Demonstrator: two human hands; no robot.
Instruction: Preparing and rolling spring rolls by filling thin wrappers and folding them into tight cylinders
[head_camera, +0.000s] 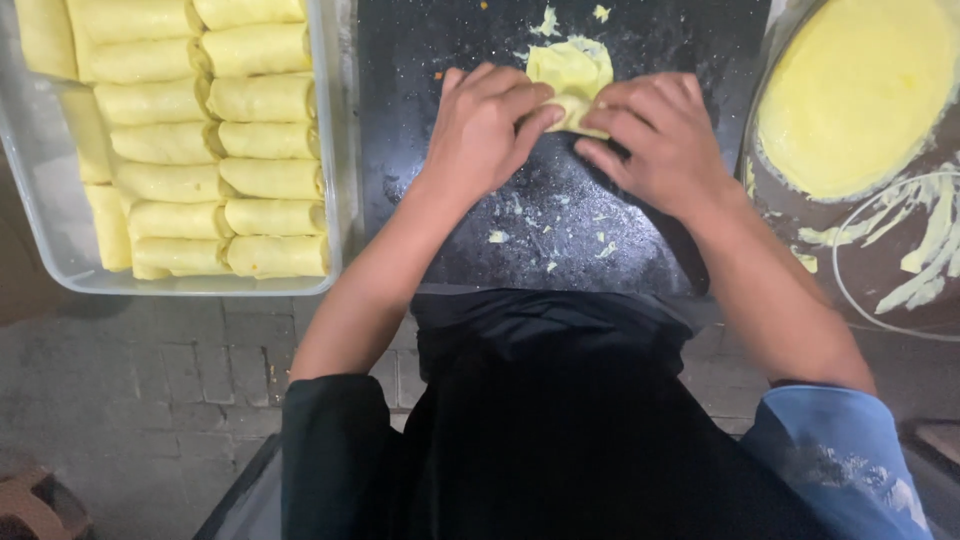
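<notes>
At the far centre of the dark work board (560, 220), the left hand (485, 130) and right hand (655, 135) press together on a pale yellow wrapper (572, 75), fingers curled and pinching its folded near edge from both sides. Bare board, dotted with yellow scraps (548, 232), extends from the wrists to the near edge; little room remains at either side. Just beside the board's left edge, a clear plastic tray (335, 150) holds finished yellow rolls (265, 140) packed in rows. Hard against the right edge, a round pan (775, 50) contains smooth yellow batter (860, 90), with smears across its near side.
</notes>
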